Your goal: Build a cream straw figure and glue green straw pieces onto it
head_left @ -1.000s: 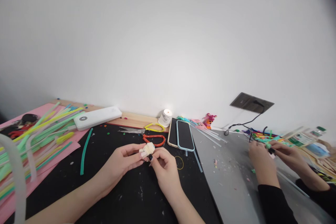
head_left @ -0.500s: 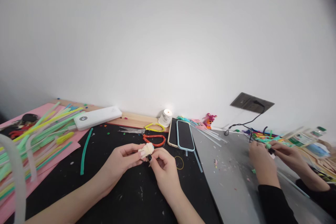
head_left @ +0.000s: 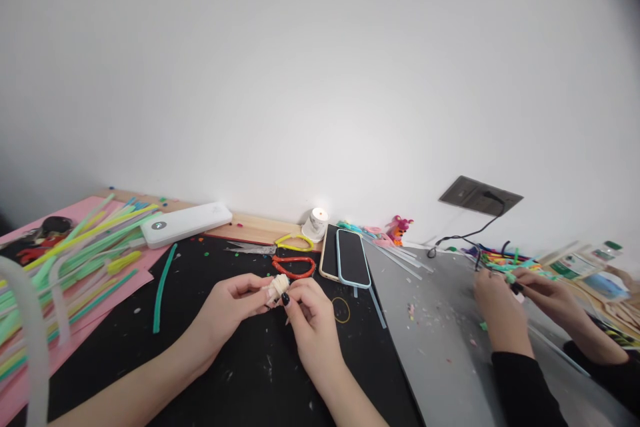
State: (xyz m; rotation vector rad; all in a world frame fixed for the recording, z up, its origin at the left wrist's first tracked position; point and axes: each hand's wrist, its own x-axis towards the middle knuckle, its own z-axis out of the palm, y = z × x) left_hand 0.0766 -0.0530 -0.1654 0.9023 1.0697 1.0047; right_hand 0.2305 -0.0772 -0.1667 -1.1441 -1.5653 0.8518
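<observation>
A small cream-coloured coiled piece (head_left: 279, 283), fuzzy like wound pipe cleaner, is pinched between my two hands above the black mat (head_left: 250, 373). My left hand (head_left: 239, 303) grips its left side with thumb and fingers. My right hand (head_left: 311, 310) holds its right side, the dark-nailed thumb pressed against it. The fingers hide its lower part. Just beyond my hands lie scissors (head_left: 273, 250) with one yellow and one red handle loop, blades pointing left. A green pipe cleaner strip (head_left: 163, 290) rests on the mat to the left.
Left, many pipe cleaners (head_left: 75, 267) lie on pink paper (head_left: 145, 278) beside a white power bank (head_left: 187, 223). Two phones (head_left: 353, 259), a paper cup (head_left: 316, 224) and a pink-orange figure (head_left: 399, 229) stand along the back. At right, a co-worker's hands (head_left: 505, 307) handle green material.
The cream coiled piece has turned slightly between my fingers, and less of it shows. My hands stay in nearly the same place.
</observation>
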